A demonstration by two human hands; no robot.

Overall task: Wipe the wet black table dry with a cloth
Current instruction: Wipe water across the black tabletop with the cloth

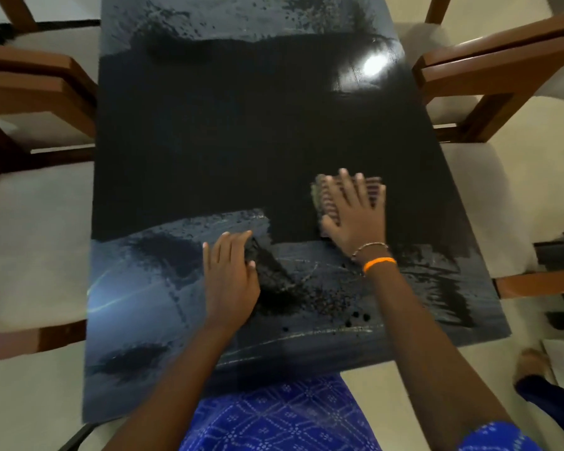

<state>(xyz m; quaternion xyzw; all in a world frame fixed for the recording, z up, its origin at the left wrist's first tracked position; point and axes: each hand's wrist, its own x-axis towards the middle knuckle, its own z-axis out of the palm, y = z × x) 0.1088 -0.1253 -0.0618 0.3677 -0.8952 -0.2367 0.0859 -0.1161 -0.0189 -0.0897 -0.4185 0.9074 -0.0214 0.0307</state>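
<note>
Stretching from 12 o'clock down to 6, the black table (209, 141) is a long flat slab, matte and dark across its middle band, glossy and bluish with streaks and beaded droplets at the near and far ends. At 9 o'clock stand wooden chairs (30, 92) with pale padded seats. Left of centre, the left hand (230, 275) lies palm-down on the wet near band, fingers straight and together, gripping nothing. At about 3 o'clock from it, the right hand (355, 216) presses flat with fingers spread wide over a folded, striped cloth (326, 196), blurred at its edges; an orange band (380, 264) circles that wrist. More chairs (489, 79) stand at 2 o'clock.
</note>
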